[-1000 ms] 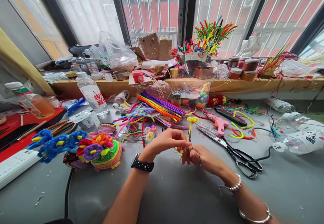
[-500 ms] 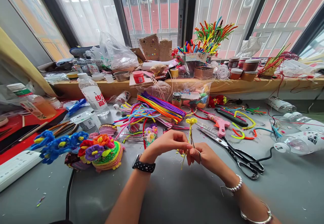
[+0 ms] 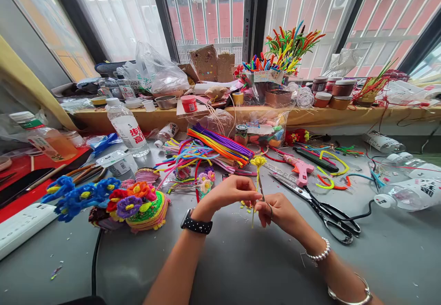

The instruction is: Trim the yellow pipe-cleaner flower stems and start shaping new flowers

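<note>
Currently: one yellow flower (image 3: 258,161), above the table (image 3: 234,263), stem (image 3: 257,180) pinched in left-hand grip (image 3: 240,191); small scissors (image 3: 261,190), clasped in right-hand grip (image 3: 275,208) (alongside the stem). A slip could nick it.

One hand-held yellow flower (image 3: 258,161), one pink glue gun (image 3: 302,169), one pair of black-handled scissors (image 3: 315,206); by the desk's (image 3: 220,261) right edge, three clear bottles (image 3: 418,190) (all lying down).
</note>
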Action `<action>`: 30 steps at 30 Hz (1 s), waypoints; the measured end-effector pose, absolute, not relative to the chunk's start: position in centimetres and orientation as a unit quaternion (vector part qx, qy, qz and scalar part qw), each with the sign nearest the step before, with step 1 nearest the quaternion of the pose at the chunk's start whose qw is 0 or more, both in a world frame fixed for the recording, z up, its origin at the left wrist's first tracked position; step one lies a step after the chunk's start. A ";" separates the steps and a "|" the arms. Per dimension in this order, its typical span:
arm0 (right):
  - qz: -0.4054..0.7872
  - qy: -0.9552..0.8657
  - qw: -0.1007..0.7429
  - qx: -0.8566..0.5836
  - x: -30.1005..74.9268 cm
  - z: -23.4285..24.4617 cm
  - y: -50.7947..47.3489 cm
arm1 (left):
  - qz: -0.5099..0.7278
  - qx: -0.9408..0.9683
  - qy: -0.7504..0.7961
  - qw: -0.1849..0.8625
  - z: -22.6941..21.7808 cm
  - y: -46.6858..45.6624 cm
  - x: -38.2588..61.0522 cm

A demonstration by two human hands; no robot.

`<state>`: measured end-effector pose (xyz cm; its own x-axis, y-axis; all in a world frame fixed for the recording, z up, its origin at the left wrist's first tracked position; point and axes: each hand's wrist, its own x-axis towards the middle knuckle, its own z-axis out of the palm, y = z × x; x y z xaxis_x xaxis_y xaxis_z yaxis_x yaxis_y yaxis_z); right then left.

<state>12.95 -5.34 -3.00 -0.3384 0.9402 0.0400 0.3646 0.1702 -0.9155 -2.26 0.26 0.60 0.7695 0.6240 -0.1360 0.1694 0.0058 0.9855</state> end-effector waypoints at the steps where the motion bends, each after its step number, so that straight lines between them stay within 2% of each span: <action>1: 0.438 -0.691 0.328 -0.472 13.0 -3.1 -5.3 | 0.176 0.682 0.290 0.648 0.6 0.3 -2.3; 30: 0.468 -0.704 0.311 -0.434 13.2 -3.1 -5.4 | 0.153 0.703 0.293 0.629 0.8 0.3 -2.5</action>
